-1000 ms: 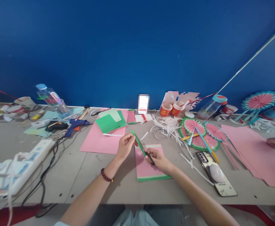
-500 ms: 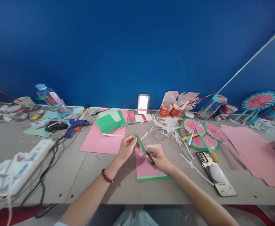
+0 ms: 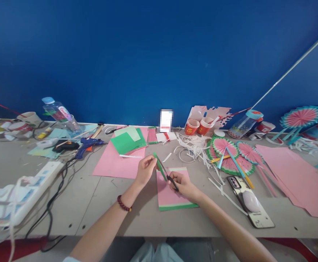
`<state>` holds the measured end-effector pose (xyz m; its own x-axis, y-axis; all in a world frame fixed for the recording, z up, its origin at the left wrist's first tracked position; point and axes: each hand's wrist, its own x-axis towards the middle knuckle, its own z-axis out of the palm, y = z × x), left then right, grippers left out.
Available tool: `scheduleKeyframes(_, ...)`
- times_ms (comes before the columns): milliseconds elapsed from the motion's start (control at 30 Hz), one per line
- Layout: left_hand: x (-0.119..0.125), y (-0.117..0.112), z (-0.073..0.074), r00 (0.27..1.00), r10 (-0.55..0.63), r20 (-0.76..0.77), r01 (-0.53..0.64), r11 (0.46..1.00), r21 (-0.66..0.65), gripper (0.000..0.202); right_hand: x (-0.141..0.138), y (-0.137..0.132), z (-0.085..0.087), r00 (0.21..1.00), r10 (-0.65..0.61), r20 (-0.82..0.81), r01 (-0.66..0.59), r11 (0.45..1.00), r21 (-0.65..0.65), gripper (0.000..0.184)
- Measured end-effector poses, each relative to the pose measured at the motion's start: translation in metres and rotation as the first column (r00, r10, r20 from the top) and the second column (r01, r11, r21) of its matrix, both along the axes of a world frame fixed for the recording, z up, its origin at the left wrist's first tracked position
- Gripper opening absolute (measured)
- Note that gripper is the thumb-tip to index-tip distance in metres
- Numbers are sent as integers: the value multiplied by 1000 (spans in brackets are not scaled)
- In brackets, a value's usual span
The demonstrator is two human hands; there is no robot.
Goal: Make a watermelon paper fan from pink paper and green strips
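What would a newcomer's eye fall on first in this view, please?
Probably the blue wall, filling the upper half. Next, perhaps, the watermelon-patterned fans right of centre, then, near the middle, the left hand pinching a green strip and the right hand holding dark scissors.

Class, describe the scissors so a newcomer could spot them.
Below the blue wall stretches a grey table. Near its front middle, over a green-edged pink sheet, the right hand holds the scissors. Their black handle sets them apart from the green paper strip.
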<state>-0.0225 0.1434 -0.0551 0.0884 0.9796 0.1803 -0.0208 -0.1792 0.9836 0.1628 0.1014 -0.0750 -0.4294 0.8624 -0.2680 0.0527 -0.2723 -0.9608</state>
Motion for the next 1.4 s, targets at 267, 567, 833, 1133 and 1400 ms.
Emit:
scheduleKeyframes(267, 3, -3, 5, 999, -48, 11, 48, 999, -20, 31, -2, 0, 4, 999, 21, -48, -21, 1000, -13, 38)
scheduleKeyframes(567, 5, -4, 5, 998, -64, -12, 64, 997, -33, 31, -1, 0, 4, 998, 22, -52, -22, 1000, 7, 39)
scheduleKeyframes(833, 5, -5, 6, 998, -67, -15, 66, 997, -41, 32, -4, -2, 12, 999, 1, -47, 0, 1000, 19, 42)
scheduleKeyframes(1133, 4, -5, 4, 997, -75, -9, 74, 996, -49, 33, 0, -1, 4, 1000, 0, -20, 0, 1000, 4, 36)
scheduleKeyframes(1400, 5, -5, 6, 997, -71, -30, 70, 996, -51, 33, -1, 1, 4, 999, -52, 2, 52, 999, 10, 41)
